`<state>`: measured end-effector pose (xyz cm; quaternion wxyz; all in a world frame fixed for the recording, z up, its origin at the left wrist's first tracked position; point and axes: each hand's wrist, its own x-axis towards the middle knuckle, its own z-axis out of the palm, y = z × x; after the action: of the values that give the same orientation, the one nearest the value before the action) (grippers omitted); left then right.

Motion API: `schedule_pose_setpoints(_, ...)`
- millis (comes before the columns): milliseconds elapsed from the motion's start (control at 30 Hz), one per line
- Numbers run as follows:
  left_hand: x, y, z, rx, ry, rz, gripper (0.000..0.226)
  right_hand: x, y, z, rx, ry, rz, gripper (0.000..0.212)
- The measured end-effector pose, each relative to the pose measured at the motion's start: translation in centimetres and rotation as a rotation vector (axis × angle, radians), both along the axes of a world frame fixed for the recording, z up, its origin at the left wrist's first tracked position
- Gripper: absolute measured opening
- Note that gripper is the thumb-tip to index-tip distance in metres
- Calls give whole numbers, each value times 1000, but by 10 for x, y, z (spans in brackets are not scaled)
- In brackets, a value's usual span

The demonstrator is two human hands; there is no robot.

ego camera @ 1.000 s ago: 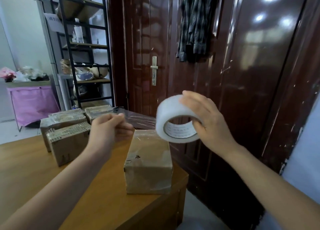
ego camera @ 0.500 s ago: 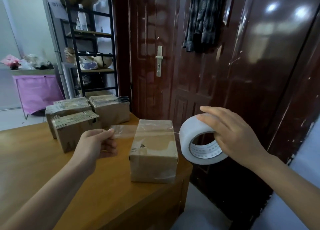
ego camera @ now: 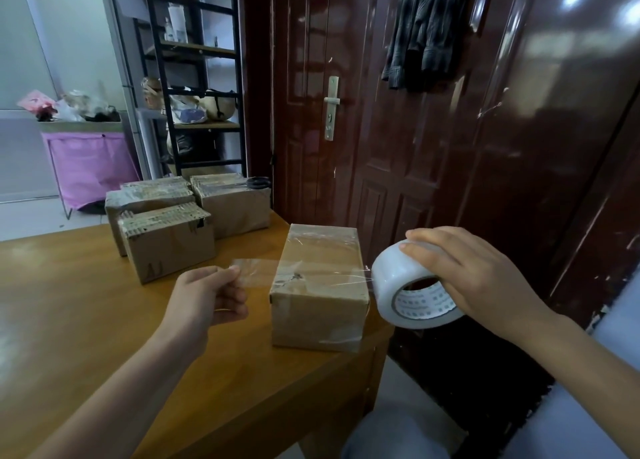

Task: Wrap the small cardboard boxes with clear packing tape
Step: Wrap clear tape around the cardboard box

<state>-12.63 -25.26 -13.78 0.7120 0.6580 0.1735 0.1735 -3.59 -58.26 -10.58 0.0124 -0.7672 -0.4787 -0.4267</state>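
- Box [ego camera: 320, 287] at frame centre, on the tabletop [ego camera: 86, 320] near its right corner.
- Left hand [ego camera: 204, 299] pinches the clear tape strip [ego camera: 254, 271], fingers [ego camera: 232, 270] together on its free end.
- Right hand [ego camera: 474, 275] grips the tape roll [ego camera: 403, 282], fingers curled over it, right of the box.
- Strip lies across the box top.

The scissors [ego camera: 258, 182] lie partly hidden behind the rear boxes [ego camera: 232, 205].

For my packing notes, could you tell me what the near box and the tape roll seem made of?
Near box: brown cardboard, matte, with glossy clear film already across it. Tape roll: clear plastic film, milky when wound, apparently on a printed paper core.
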Motion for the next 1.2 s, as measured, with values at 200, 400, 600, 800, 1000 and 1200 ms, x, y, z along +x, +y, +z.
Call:
schedule_pose_setpoints(200,2,-9,-17,26,104,-46,22,-1,4,-16,5,108,10,76)
schedule_pose_setpoints(400,10,-29,-22,403,224,-199,21,-2,13,-22,58,175,10,82)
schedule_pose_setpoints(600,19,-20,-21,917,259,-280,30,5,14,-27,116,207,17,74)
schedule_pose_setpoints(800,18,-10,-1,911,-142,76,19,8,19,5,76,113,52,55)
schedule_pose_setpoints(1000,31,-36,53,868,-455,-340,77,14,49,77,-41,-59,137,45)
schedule_pose_setpoints(1200,61,-47,44,699,-512,-683,85,8,105,114,-215,-118,242,36)
